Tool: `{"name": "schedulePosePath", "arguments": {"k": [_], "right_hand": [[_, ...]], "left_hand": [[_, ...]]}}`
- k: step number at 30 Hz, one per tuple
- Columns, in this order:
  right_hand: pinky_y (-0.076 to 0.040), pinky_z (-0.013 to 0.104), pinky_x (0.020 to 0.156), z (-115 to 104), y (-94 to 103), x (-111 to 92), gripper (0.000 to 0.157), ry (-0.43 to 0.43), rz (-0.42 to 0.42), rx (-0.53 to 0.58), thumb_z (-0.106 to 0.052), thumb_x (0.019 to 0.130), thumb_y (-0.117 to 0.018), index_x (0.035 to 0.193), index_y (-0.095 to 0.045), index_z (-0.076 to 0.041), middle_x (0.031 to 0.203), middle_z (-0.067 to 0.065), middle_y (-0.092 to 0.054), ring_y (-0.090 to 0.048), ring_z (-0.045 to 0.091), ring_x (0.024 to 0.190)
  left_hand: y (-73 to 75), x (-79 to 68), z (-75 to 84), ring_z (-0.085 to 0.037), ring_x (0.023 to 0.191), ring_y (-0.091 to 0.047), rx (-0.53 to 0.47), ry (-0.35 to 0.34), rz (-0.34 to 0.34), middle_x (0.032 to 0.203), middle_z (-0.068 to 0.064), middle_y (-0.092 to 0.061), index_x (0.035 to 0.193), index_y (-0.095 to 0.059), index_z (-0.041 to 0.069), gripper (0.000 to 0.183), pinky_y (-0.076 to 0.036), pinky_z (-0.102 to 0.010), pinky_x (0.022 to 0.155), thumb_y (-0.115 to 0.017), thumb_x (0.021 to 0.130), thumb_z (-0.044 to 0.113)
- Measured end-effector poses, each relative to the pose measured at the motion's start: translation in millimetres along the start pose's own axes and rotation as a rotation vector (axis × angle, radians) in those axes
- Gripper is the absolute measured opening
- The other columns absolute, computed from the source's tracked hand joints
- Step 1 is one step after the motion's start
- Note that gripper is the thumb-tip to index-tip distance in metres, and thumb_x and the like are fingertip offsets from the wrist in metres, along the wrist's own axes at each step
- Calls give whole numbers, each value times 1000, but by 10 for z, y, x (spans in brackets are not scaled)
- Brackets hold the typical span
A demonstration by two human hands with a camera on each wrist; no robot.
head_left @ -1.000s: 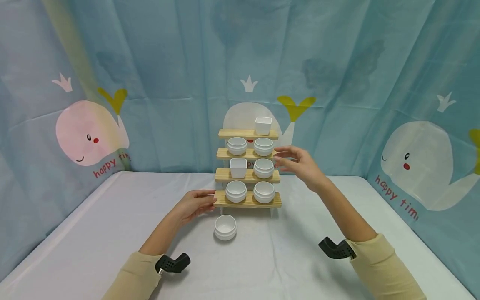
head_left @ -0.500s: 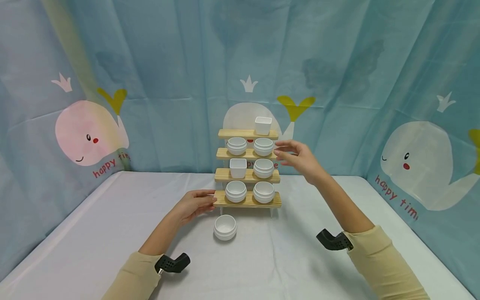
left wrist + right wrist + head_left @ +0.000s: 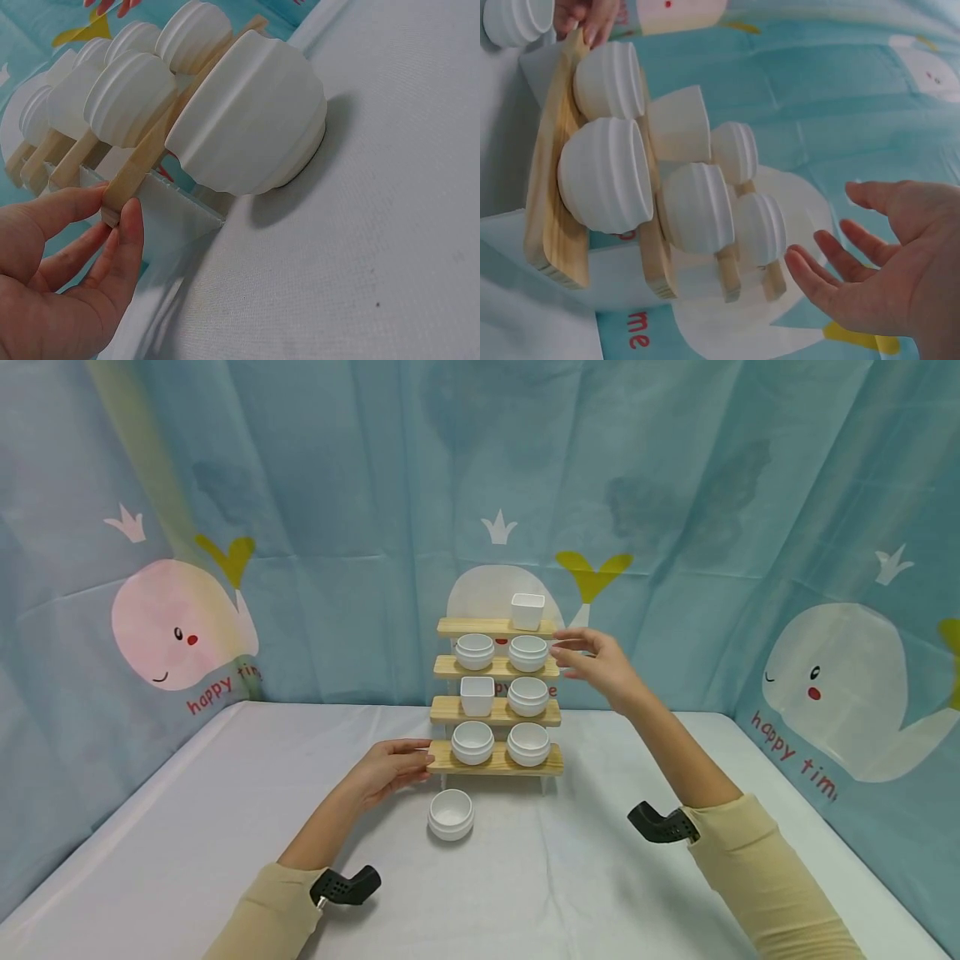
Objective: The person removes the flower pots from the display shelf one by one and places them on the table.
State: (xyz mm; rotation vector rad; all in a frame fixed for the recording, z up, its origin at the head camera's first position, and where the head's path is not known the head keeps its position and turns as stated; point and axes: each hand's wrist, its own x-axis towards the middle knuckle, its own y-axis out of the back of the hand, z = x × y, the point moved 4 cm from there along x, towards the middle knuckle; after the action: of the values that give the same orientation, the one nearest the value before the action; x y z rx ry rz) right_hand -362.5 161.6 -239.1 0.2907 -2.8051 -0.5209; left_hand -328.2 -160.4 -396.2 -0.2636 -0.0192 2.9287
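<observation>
A tiered stand with several wooden boards (image 3: 498, 768) holds white cups and bowls. My left hand (image 3: 386, 772) is at the left end of the lowest board. In the left wrist view its thumb and fingers pinch that board's end (image 3: 135, 174). My right hand (image 3: 603, 672) hovers by the stand's right side, beside the white round bowl (image 3: 528, 653) on the second board from the top. The right wrist view shows its fingers (image 3: 844, 255) spread and bent a little, holding nothing, apart from the nearest bowl (image 3: 761, 229).
One white round bowl (image 3: 451, 815) stands on the white tablecloth (image 3: 517, 885) in front of the stand. A square white cup (image 3: 527, 611) sits at the right of the top board; another (image 3: 477, 697) is lower left. A blue whale-print curtain (image 3: 337, 527) hangs behind.
My right hand has risen slightly along the stand's right side, from between the two middle boards towards the top board. The left hand and the bowls have not moved.
</observation>
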Motion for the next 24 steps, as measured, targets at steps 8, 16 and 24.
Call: {"name": "schedulePosePath", "arguments": {"k": [8, 16, 24], "right_hand": [[-47, 56, 117, -36, 21, 93, 51, -19, 20, 22, -16, 108, -61, 153, -47, 5, 150, 28, -51, -52, 48, 139], [-49, 54, 116, -24, 56, 181, 53, -42, 45, 6, -15, 108, -62, 154, -46, 5, 150, 28, -51, -52, 47, 138], [-49, 54, 117, -25, 63, 246, 55, -53, 54, -25, -15, 107, -62, 155, -43, 5, 153, 27, -48, -51, 46, 139]], "left_hand": [[-8, 1, -6, -8, 81, -71, -15, -14, -14, 105, -7, -68, 154, -42, -12, 56, -64, -21, 80, -64, 105, 4], [-8, -2, -3, -8, 81, -71, -7, -11, -11, 104, -7, -68, 153, -42, -12, 57, -64, -21, 80, -65, 105, 5], [-4, 0, -6, -8, 81, -72, -12, -13, -14, 105, -7, -68, 154, -42, -13, 57, -64, -21, 80, -65, 105, 5]]}}
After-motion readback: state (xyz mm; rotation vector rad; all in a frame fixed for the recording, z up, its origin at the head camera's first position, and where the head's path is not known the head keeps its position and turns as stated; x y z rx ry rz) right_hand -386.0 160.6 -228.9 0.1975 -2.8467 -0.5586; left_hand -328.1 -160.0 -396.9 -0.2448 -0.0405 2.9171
